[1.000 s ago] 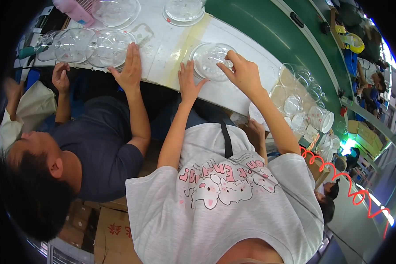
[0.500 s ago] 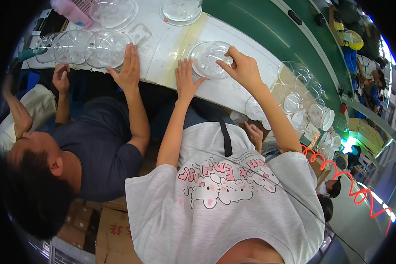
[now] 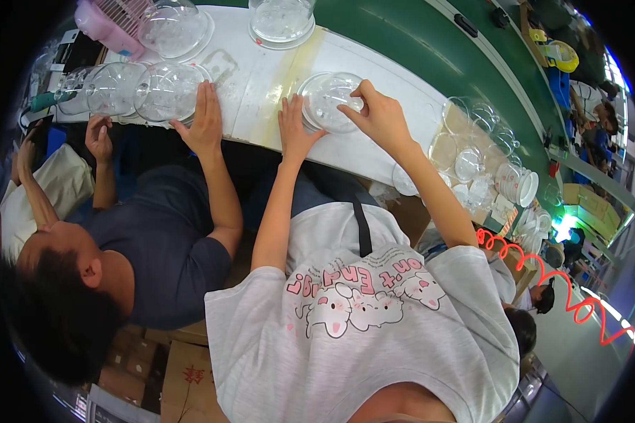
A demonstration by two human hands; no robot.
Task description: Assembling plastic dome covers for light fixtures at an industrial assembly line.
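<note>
A clear plastic dome [image 3: 334, 116] with a round rim lies on the white table in front of me. My left hand [image 3: 295, 128] rests flat at its left edge, fingers stretched out and thumb apart. Over the dome's right side, my right hand [image 3: 386, 121] has thumb and index finger bent into a pinch. Anything between those fingertips is too small to make out. I cannot tell whether they touch the dome's surface.
Along the white table [image 3: 250, 106] to the left stand several clear domes [image 3: 166, 95] by a co-worker's hand [image 3: 203, 121]. Another dome [image 3: 282, 25] sits farther back, near a pink fan-like object [image 3: 109, 28]. Clear dishes [image 3: 469, 163] crowd the right, near a red coiled hose [image 3: 518, 257].
My right hand has shifted slightly left over the dome. The left hand stays beside it. A hand formerly visible at the table's near right edge is no longer seen there.
</note>
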